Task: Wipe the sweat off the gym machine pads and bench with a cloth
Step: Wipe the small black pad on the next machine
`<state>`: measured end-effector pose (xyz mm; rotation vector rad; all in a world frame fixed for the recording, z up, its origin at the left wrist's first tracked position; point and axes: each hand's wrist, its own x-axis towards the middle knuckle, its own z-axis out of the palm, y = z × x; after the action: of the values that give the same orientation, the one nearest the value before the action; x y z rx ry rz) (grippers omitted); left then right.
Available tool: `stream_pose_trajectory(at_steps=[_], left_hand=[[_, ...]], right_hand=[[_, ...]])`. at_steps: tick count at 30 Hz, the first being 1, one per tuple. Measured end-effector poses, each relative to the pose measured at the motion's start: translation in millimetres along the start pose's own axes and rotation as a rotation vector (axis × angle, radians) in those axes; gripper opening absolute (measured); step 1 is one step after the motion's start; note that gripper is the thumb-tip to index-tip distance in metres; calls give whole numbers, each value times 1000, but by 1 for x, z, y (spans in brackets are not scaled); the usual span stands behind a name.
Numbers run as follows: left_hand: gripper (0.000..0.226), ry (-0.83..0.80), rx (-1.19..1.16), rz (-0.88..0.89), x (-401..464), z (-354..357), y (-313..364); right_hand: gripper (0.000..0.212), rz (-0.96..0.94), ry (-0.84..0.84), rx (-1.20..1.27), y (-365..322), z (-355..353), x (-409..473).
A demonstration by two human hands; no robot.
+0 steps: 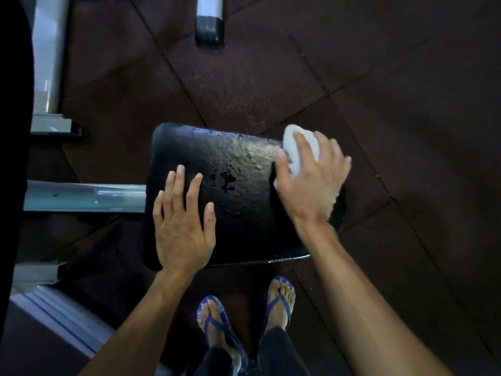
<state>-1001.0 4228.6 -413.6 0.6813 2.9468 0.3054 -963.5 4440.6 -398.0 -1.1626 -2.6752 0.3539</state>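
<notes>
A black padded machine seat fills the middle of the view, wet with droplets and a shiny smear near its far edge. My right hand presses a white cloth flat onto the seat's right side, fingers spread over it. The cloth shows beyond my fingertips at the far right corner. My left hand lies flat on the seat's left part, fingers apart, holding nothing.
A grey steel frame bar joins the seat from the left, with more grey uprights behind it. A capped grey bar end sits at the top. Dark rubber floor tiles surround the seat. My feet in blue flip-flops stand below it.
</notes>
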Motion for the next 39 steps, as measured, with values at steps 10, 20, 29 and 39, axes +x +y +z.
stream_pose_trajectory(at_steps=[10, 20, 29, 39], left_hand=[[55, 20, -11, 9, -2, 0, 0], [55, 32, -26, 0, -3, 1, 2], [54, 44, -55, 4, -2, 1, 0], [53, 4, -43, 20, 0, -1, -3]], right_hand=[[48, -431, -162, 45, 34, -25, -119], [43, -141, 16, 42, -48, 14, -35], [46, -530, -193, 22, 44, -26, -84], [46, -227, -175, 145, -52, -1, -52]])
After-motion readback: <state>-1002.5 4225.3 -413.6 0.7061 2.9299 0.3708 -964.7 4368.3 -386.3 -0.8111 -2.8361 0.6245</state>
